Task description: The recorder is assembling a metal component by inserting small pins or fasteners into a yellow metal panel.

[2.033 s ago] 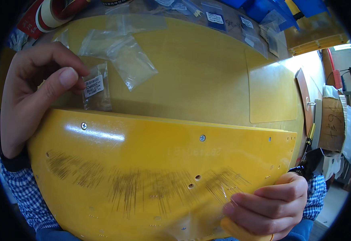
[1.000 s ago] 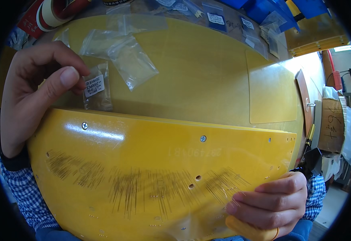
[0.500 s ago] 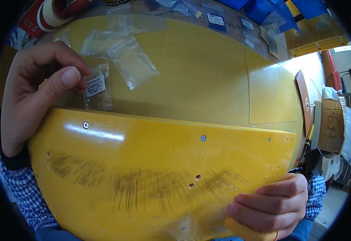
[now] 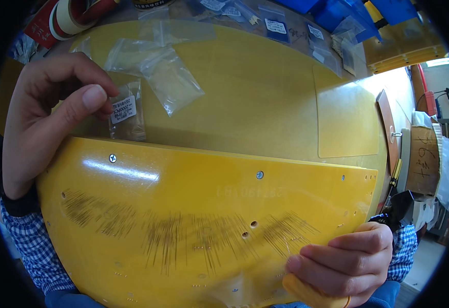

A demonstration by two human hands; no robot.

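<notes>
A yellow fixture board [image 4: 209, 192] fills the near half of the head view, with screws, small holes and dense rows of thin dark pins [image 4: 163, 236] across it. My right hand [image 4: 345, 259] is over its right part, fingers closed, a yellow finger cot [image 4: 311, 293] on the thumb. By those fingertips shows a thin bright pin [image 4: 287, 246]; its end is hidden at the fingers. Past the board's far left edge, my left hand [image 4: 55, 110] is curled, thumb and fingers close together beside a small labelled zip bag [image 4: 128, 113]. What those fingers hold, if anything, is hidden.
Clear zip bags [image 4: 173, 82] lie beyond the board on the yellowish tabletop [image 4: 255, 92]. Tape rolls [image 4: 62, 20] are at the far left. Labelled bags [image 4: 275, 28] and blue bins [image 4: 337, 18] line the back. A cardboard box [image 4: 423, 159] is at right.
My right hand has shifted slightly left, and a thin bright pin now shows by its fingertips. My left hand has hardly moved.
</notes>
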